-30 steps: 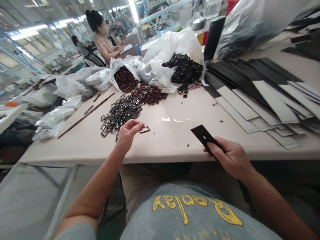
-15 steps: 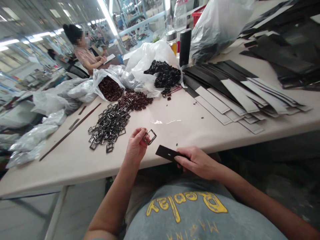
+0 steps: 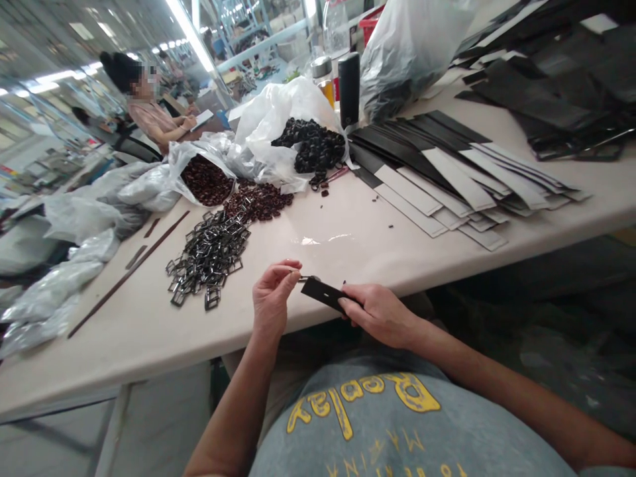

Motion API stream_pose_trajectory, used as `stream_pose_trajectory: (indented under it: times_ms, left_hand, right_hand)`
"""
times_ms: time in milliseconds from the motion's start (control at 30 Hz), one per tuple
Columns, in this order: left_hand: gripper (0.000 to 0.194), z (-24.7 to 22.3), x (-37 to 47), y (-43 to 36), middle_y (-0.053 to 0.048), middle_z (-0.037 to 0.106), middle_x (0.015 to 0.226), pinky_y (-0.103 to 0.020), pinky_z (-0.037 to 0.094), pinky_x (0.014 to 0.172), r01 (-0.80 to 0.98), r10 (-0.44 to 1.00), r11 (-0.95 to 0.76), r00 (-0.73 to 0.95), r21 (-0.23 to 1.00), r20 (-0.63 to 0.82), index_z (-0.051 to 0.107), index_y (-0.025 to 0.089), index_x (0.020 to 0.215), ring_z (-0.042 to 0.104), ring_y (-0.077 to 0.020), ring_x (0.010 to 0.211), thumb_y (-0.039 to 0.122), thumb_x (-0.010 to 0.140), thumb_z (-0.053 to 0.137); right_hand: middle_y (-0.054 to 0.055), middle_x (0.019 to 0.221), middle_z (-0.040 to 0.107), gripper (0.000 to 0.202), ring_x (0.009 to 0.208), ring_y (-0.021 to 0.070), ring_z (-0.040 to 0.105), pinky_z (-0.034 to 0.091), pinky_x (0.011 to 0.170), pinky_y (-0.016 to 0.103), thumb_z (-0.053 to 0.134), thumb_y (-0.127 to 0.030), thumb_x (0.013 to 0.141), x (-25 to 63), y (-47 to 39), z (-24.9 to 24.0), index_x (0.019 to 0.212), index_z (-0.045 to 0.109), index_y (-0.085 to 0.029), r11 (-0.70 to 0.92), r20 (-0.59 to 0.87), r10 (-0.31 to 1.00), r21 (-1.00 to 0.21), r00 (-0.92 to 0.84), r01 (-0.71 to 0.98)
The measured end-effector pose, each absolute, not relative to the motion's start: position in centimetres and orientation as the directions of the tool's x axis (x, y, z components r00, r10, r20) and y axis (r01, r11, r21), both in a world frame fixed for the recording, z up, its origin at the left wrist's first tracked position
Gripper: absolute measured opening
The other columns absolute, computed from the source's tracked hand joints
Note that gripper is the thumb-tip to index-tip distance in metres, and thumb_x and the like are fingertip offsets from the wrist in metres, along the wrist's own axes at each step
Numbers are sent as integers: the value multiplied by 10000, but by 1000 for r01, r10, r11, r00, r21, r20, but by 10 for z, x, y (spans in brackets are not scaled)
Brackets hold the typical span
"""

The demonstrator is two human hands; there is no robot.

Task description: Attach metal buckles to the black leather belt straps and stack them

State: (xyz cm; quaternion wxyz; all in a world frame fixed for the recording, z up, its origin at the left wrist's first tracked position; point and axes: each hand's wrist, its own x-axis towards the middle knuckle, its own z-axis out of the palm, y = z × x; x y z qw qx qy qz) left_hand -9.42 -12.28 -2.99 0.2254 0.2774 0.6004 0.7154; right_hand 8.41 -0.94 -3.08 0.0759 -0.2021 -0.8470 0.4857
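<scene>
Between the thumb and fingers of my left hand [image 3: 274, 291] is a metal belt buckle [image 3: 309, 278], seen nearly edge-on and partly hidden. My right hand [image 3: 381, 314] grips a flat black strap [image 3: 318, 291] with a small slot near its end. The strap's free end points left and lies at the buckle; whether the two touch I cannot tell. Both hands are above the front edge of the table [image 3: 278, 248]. Left of my left hand lies a pile of dark metal buckles [image 3: 209, 255].
Brown loops [image 3: 261, 200] and a bag of black loops [image 3: 315, 146] lie behind the buckles. Black and white strips [image 3: 447, 179] are stacked at right. A black bottle [image 3: 349, 89] stands at the back. A co-worker [image 3: 149, 112] is at far left.
My left hand has turned the buckle from face-on to nearly edge-on. The strap in my right hand has moved left, so strap and buckle are now together. The view has shifted slightly.
</scene>
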Motion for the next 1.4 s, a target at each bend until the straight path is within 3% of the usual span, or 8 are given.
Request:
stream_pose_trajectory:
  times_ms: [267, 467, 633, 700, 800, 867, 1067, 1400]
  left_hand:
    - [193, -35, -78, -129, -36, 750, 1042, -317, 524, 901, -131, 691, -90, -722, 987, -32, 710, 191, 714, 697, -174, 933, 335, 721, 839]
    - [134, -42, -56, -131, 19, 696, 703, -255, 515, 721, -143, 759, 19, -642, 990, -107, 738, 198, 710, 627, -124, 685, 296, 724, 828]
    - [111, -42, -36, -122, 17, 691, 751, -239, 531, 628, -198, 742, -70, -665, 978, -82, 770, 226, 795, 624, -116, 651, 286, 720, 826]
    - [293, -44, -32, -118, 24, 698, 805, -224, 522, 581, -225, 718, -98, -690, 969, -88, 767, 274, 1004, 613, -109, 639, 286, 718, 832]
    - [707, -46, -33, -114, 51, 697, 861, -209, 508, 544, -262, 724, -142, -685, 955, -80, 554, 407, 1368, 607, -104, 630, 263, 732, 828]
    - [795, -46, -36, -113, 67, 684, 841, -203, 501, 536, -275, 738, -158, -671, 948, -71, 474, 438, 1418, 595, -98, 607, 253, 732, 829]
    - [333, -44, -37, -110, 38, 669, 763, -212, 476, 490, -406, 766, -107, -616, 908, -185, 715, 256, 969, 567, -99, 574, 313, 674, 856]
    - [300, -37, -51, -113, -13, 711, 732, -259, 517, 563, -477, 816, -15, -514, 879, -265, 752, 168, 796, 595, -123, 587, 405, 656, 873]
  right_hand:
    - [6, 611, 625, 250, 551, 138, 557, 352, 552, 248, 456, -267, 955, 87, -12, -34, 754, 586, -196, 438, -24, 479, -859, -877, 263]
    - [30, 693, 634, 247, 638, 167, 593, 411, 620, 272, 405, -279, 985, 81, -16, -33, 822, 565, -185, 376, 31, 477, -910, -878, 173]
    - [31, 760, 628, 252, 676, 160, 613, 473, 650, 269, 394, -325, 1002, 81, -20, -38, 857, 545, -184, 216, 59, 494, -975, -867, 56]
    - [25, 777, 624, 276, 680, 152, 613, 486, 652, 260, 397, -366, 1011, 81, -21, -39, 865, 545, -185, 155, 65, 503, -988, -862, 16]
    - [23, 773, 622, 299, 669, 149, 608, 493, 646, 260, 406, -395, 1009, 81, -21, -39, 866, 557, -179, 116, 65, 507, -993, -859, -7]
    - [25, 776, 629, 299, 666, 149, 615, 498, 650, 264, 408, -391, 1007, 81, -21, -39, 866, 562, -177, 104, 57, 504, -995, -862, -5]
    - [21, 746, 626, 285, 681, 154, 608, 486, 655, 265, 418, -367, 999, 81, -22, -40, 832, 559, -184, 129, 63, 504, -992, -861, 3]
    - [26, 752, 624, 284, 698, 159, 605, 472, 675, 273, 406, -355, 1003, 84, -20, -40, 827, 552, -187, 172, 71, 490, -985, -869, 17]
